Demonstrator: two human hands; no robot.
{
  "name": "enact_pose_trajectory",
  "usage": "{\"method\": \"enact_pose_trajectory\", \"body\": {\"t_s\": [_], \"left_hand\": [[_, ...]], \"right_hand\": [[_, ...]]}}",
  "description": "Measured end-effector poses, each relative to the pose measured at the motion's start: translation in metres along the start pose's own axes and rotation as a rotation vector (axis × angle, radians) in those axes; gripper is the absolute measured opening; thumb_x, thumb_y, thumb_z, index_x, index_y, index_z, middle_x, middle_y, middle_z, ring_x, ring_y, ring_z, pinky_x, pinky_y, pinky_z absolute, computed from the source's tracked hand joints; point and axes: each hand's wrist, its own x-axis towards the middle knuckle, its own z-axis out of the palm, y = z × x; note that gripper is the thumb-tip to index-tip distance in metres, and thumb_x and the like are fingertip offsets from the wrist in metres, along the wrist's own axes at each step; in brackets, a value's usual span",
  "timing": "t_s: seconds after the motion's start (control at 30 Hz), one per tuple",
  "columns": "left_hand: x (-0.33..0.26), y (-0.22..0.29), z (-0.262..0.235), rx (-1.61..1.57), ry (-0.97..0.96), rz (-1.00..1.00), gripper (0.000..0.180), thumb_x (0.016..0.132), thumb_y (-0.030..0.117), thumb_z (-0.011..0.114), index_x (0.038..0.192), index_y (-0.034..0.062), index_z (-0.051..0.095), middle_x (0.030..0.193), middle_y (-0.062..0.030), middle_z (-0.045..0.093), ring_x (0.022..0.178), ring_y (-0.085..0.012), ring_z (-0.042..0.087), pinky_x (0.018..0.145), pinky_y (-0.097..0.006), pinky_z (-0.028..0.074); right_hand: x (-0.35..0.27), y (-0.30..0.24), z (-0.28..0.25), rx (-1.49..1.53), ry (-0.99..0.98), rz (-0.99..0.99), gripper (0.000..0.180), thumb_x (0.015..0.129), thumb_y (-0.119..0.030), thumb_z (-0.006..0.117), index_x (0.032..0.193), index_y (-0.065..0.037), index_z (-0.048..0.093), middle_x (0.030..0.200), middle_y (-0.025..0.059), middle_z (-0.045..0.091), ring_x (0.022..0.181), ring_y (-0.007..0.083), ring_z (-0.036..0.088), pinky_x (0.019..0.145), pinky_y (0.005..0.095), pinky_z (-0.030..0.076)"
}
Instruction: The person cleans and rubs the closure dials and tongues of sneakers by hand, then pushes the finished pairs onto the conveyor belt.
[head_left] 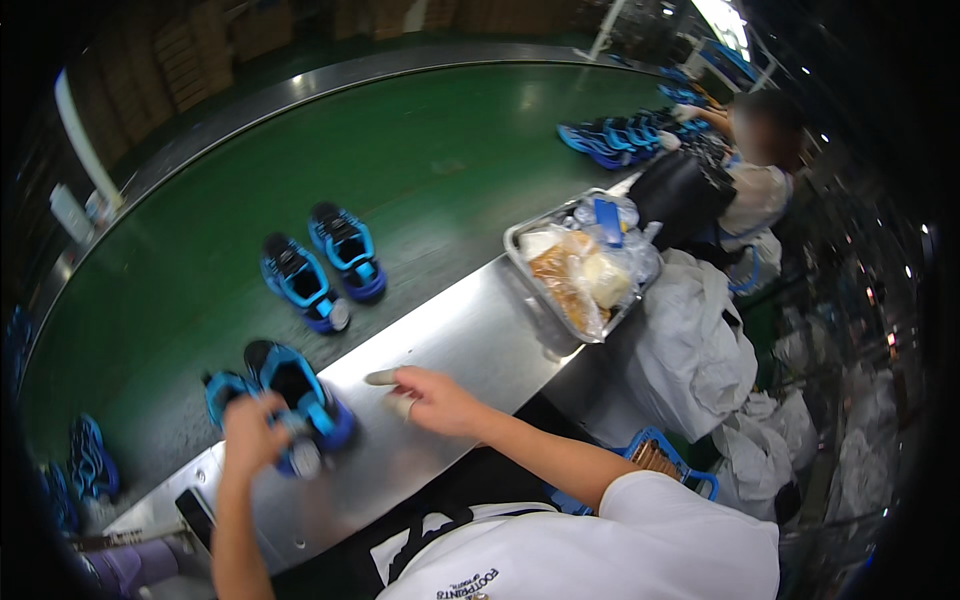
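Note:
A pair of blue-and-black sports shoes stands at the near belt edge, partly over the metal ledge. My left hand, slightly blurred, is closed over the middle of the left shoe and hides much of it. A round whitish piece shows at that shoe's heel. The right shoe sits against it, its opening facing up. My right hand hovers over the ledge to the right, fingers apart and holding nothing. Pale finger covers are on some of its fingertips.
Another shoe pair stands farther up the green belt; more shoes lie far left. A metal tray with plastic-bagged items rests on the ledge. White sacks stand right. A co-worker handles a shoe row.

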Motion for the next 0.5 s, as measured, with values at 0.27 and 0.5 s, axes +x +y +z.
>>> {"method": "enact_pose_trajectory", "body": {"t_s": [0.27,0.5], "left_hand": [[-0.087,0.083,0.028,-0.178,-0.012,-0.06,0.033,0.073,0.011,0.071,0.105,0.005,0.065,0.09,-0.0146,0.058,0.077,-0.0337,0.059,0.07,-0.041,0.048],[-0.095,0.07,-0.001,0.019,0.381,-0.221,0.062,0.074,0.01,0.075,0.132,0.006,0.053,0.129,-0.0176,0.048,0.116,-0.0352,0.048,0.1,-0.039,0.039]], "right_hand": [[0.007,-0.011,0.049,-0.467,-0.108,-0.413,0.053,0.067,0.004,0.065,0.117,-0.01,0.057,0.101,0.0086,0.06,0.096,0.031,0.058,0.083,0.0405,0.048],[0.007,-0.033,0.037,-0.641,-0.049,-0.37,0.045,0.062,-0.002,0.07,0.106,-0.009,0.062,0.1,0.0139,0.062,0.094,0.0344,0.057,0.082,0.0412,0.05]]}}
